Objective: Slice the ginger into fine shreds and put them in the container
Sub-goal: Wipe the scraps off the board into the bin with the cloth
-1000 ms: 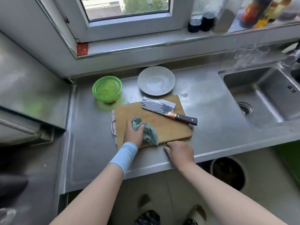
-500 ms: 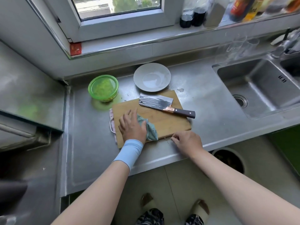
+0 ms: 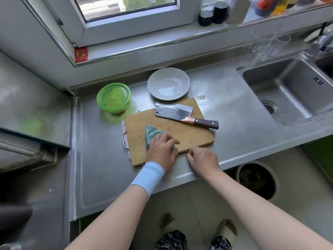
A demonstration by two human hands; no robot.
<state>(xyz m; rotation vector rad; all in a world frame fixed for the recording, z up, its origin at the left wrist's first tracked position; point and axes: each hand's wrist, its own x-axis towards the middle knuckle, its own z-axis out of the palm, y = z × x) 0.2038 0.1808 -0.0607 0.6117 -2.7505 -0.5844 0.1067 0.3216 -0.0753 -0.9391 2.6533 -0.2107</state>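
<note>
My left hand (image 3: 161,150) presses flat on the cloth (image 3: 153,132). My right hand (image 3: 203,159) is curled; I can't tell if it holds anything. The knife (image 3: 173,111) lies slanted, handle pointing right.

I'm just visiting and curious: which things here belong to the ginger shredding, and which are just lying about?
Job: green container of shreds, cutting board, cleaver, cloth under the left hand.
Lying about: grey plate, sink, drinking glasses, bottles on the sill, floor bin.
</note>
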